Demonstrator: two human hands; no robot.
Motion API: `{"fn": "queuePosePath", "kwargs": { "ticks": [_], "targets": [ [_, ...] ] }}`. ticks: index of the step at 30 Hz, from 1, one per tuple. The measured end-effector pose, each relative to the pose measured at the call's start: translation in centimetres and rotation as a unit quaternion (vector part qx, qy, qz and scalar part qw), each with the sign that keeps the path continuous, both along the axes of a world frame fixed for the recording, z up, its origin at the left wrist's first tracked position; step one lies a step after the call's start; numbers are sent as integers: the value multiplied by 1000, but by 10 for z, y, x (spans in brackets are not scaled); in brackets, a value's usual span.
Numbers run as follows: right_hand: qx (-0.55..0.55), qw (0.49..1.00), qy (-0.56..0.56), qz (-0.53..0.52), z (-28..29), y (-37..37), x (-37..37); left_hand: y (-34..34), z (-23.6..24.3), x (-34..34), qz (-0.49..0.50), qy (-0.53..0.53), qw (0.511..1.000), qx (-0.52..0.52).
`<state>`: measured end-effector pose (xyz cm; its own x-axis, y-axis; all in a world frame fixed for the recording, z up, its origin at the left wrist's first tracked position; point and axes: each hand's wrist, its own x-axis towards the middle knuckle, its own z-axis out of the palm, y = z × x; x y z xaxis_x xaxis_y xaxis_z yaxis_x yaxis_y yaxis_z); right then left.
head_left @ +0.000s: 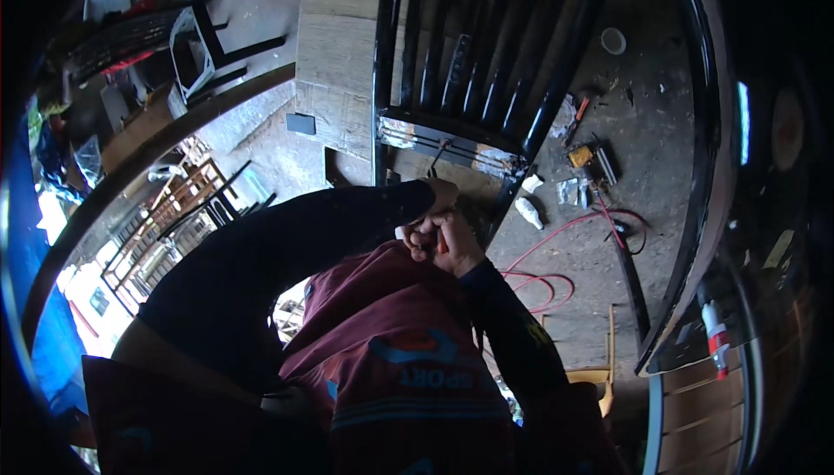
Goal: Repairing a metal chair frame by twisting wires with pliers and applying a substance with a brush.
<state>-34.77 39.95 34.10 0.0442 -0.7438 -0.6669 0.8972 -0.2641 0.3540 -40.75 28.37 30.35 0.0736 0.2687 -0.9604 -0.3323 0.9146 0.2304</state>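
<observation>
A black metal frame (385, 40) with several parallel bars lies before me. Its cross plate (408, 127) has silvery, patchy areas and a thin dark rod (436, 165) reaching from its middle toward my hands. My left hand (441, 194) is beside the rod's near end, its fingers mostly hidden. Just below it, my right hand (441, 245) is closed around an orange-handled tool (441, 240), close against my maroon shirt. A small white piece shows at its left side, too small to name.
Wooden boards (334, 45) lie left of the frame. At right are a red hose (539, 278), white bottle (528, 212), small tools (599, 166) and a long curved black piece (704, 101). Stacked chair frames (200, 205) and a blue tarp (39, 292) are at left.
</observation>
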Motion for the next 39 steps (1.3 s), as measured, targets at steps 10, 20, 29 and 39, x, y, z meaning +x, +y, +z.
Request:
{"fn": "queuePosePath", "kwargs": {
  "ticks": [10,20,29,39],
  "targets": [
    [-57,962,-32,-264,-14,-43,56,-4,44,4,-55,82,968,-231],
    [-103,885,-33,-452,-34,-73,97,0,56,25,-150,271,915,-258],
    [-131,954,58,-264,10,-26,43,-88,105,38,321,314,892,-43],
    [475,430,649,409,-69,-25,134,-180,-97,197,304,461,821,-146]
  ]
}}
